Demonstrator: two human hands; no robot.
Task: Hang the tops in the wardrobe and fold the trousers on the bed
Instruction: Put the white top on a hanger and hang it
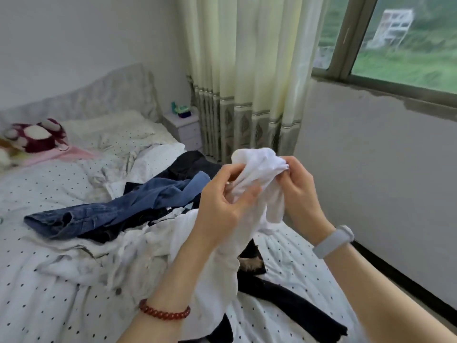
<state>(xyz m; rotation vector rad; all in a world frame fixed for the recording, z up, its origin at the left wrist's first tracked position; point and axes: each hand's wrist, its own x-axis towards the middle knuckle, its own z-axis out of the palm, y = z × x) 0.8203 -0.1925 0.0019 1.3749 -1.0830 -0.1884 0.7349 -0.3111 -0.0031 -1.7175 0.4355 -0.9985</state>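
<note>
Both my hands hold a white garment (257,167) up above the bed (44,280). My left hand (222,201) grips its bunched cloth from the left. At its top edge my right hand (296,186) pinches the fabric. The rest of the white cloth hangs down to the pile of clothes. Blue jeans (103,214) lie spread across the bed to the left. Dark garments (291,300) lie under and beside the white heap (128,253). No wardrobe is in view.
The bed has a white dotted sheet, a pillow (111,129) and a plush toy (34,134) at its head. A small white nightstand (185,127) stands by the cream curtain (247,78). A grey wall under a window (408,43) runs close along the bed's right side.
</note>
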